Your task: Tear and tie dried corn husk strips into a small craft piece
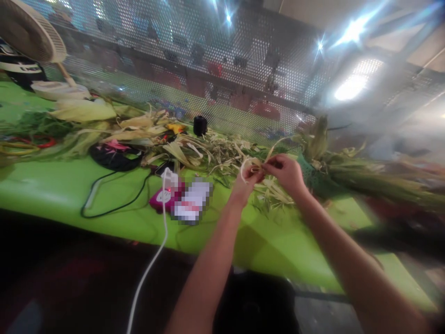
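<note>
You hold a thin, pale strip [256,162] in front of you, above the green table [59,195]. It is hard to see all of it, because your fingers hide the middle part and the picture is a bit blurry. The strip is yellowish white and looks like dry corn leaf. It bends into a round loop on the left side, and a thin end pokes up near your right fingers.

Your left hand [243,185] is closed on the strip, with some fingertips hidden behind the loop. Your right hand [288,172] pinches it, finger and thumb together. The two hands nearly touch.

Behind and under your hands lies a messy heap of torn strips [224,153], curly and dry, some pale and some green. On your right, a big bunch of long leaves [385,178] is smeary and runs off the edge.

To your left is a flat phone [192,202], its screen covered by blurry squares. It touches a pink power box [165,198], where a white cord [148,269] hangs down and goes out of sight. Far left, a round fan [31,32] is cut off. A metal wall full of little holes [194,51] stands behind.
</note>
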Demonstrator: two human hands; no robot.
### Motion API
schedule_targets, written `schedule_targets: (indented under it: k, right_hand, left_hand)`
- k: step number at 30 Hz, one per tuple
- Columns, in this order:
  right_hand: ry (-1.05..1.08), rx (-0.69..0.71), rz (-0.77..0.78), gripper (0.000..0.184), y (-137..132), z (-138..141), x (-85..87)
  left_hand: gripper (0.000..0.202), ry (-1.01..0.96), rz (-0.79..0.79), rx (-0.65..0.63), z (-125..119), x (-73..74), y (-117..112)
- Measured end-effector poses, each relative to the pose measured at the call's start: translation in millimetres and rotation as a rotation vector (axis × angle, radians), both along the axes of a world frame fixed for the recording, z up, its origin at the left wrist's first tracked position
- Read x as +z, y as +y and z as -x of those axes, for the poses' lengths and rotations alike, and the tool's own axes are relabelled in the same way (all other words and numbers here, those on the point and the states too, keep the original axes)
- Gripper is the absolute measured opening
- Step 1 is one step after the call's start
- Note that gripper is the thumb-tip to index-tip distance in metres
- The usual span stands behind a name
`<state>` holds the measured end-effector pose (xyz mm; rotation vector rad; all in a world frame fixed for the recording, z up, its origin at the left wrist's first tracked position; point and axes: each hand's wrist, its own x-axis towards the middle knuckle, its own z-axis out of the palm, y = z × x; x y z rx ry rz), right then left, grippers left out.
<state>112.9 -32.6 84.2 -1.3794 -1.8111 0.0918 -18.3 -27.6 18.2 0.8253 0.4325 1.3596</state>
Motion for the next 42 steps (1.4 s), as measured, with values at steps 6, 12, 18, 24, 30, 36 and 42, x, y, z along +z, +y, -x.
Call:
schedule_targets:
  k: [6, 12, 18, 24, 30, 36, 42]
  right_hand:
    - [0.09, -0.017, 0.011, 0.031, 0, 6, -3.0]
    - [0.17, -0.009, 0.097, 0.034, 1, 7, -3.1]
    - [0.094, 0.027, 0.151, 0.032, 1, 2, -5.0]
    - [-0.28, 0.026, 0.181, 0.018, -11, -19, 12.7]
    - [-0.279, 0.218, 0.423, 0.017, -19, -12, 47.0]
    - [-0.113, 0.354, 0.557, 0.016, -11, 10, 67.1]
    - [0.04, 0.237, 0.514, 0.038, -10, 10, 56.2]
  left_hand:
    - [0.029, 0.045, -0.051, 0.023, 2, -4.1, 0]
    - [0.026, 0.098, -0.085, 0.072, 0, -10.2, 6]
    - [0.025, 0.108, -0.051, 0.107, 1, -9.2, 6]
    - [0.022, 0.134, 0.004, 0.139, -2, -14.8, 11]
    - [0.022, 0.291, -0.083, 0.147, 0, -14.8, 10]
    - [0.007, 0.427, -0.18, 0.13, 5, -2.0, -1]
    - [0.012, 0.309, -0.164, 0.02, 1, -5.9, 0]
